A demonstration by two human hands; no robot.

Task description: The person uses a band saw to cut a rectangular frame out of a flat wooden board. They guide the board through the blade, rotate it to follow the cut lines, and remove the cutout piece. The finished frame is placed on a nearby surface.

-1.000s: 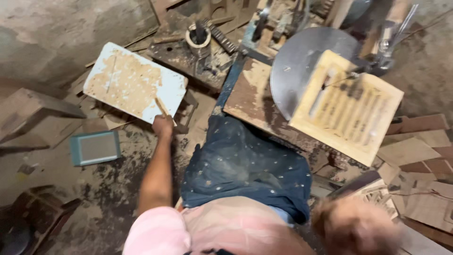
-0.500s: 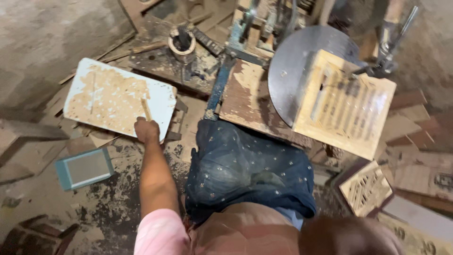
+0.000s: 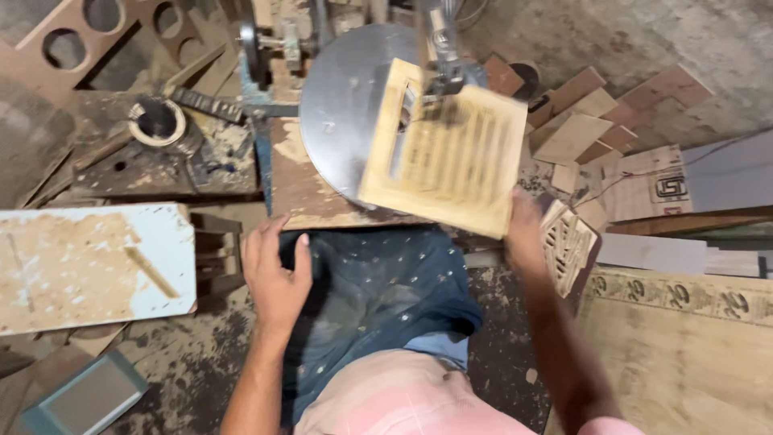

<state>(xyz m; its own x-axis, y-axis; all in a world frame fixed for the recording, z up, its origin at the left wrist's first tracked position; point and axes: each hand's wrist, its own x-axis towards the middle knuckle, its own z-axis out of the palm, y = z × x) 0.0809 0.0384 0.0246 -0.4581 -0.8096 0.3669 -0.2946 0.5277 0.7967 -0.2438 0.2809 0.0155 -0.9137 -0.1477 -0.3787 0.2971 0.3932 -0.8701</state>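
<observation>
The right hand [image 3: 525, 234] clamps the near corner of the slotted wooden panel [image 3: 451, 157], steadying it flat on the round metal saw table [image 3: 342, 105] under the blade, while the left hand [image 3: 275, 270], fingers spread and empty, rests on the denim-covered knee [image 3: 378, 290].

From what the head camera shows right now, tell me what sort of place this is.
Most likely a small woodworking shop. A slotted wooden panel lies on the round metal saw table under the blade, with the right hand at its edge. Offcuts and sawdust litter the floor.
</observation>
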